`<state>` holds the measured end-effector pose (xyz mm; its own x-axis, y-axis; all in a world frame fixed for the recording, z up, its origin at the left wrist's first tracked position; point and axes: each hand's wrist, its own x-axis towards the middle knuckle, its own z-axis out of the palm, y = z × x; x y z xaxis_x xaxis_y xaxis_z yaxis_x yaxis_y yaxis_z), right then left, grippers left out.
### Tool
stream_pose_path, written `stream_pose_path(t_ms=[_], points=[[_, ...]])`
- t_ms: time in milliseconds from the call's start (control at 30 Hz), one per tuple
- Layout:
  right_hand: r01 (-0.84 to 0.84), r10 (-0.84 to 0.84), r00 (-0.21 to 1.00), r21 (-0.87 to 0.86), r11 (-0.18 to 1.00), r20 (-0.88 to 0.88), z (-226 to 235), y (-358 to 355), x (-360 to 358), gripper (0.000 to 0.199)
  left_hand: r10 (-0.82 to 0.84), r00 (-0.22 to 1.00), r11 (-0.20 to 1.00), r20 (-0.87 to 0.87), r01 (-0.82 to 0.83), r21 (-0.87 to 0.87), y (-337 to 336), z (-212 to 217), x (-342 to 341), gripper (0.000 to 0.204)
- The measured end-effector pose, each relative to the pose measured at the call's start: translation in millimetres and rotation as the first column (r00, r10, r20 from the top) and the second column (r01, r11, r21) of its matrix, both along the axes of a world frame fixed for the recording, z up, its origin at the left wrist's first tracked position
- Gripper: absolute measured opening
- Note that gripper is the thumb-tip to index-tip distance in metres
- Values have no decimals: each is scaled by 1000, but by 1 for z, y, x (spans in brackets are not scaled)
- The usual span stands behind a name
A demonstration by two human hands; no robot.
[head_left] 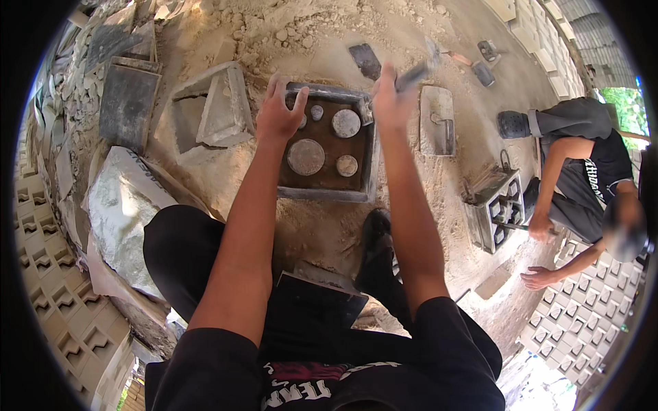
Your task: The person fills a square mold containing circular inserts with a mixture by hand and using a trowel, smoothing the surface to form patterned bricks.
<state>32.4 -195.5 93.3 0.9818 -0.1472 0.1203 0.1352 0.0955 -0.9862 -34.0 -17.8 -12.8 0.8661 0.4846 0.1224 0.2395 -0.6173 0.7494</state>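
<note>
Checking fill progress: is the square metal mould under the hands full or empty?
Empty: the mould shows its bare brown base and round plugs, no mix inside.

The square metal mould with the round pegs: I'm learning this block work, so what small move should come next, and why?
Probably a light tap on the mould's right rim. The right hand holds a hammer raised just above that edge, while the left hand steadies the far left corner.

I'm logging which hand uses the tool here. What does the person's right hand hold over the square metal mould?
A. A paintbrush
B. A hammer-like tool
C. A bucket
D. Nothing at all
B: the right hand is closed around the handle of a hammer-like tool at the top right corner of the square metal mould, while the left hand rests on the mould's top left edge.
</note>
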Motion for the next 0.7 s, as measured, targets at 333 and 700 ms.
stream_pose_path(t_ms=[333,700], points=[[-5,2,999,91,996,42,-10,-18,10,35,10,999,1000,-32,-10,-6,0,1,-2,62],[-104,95,995,-366,925,-42,2,-20,-23,42,10,999,1000,-40,-11,-25,-1,4,-2,63]])
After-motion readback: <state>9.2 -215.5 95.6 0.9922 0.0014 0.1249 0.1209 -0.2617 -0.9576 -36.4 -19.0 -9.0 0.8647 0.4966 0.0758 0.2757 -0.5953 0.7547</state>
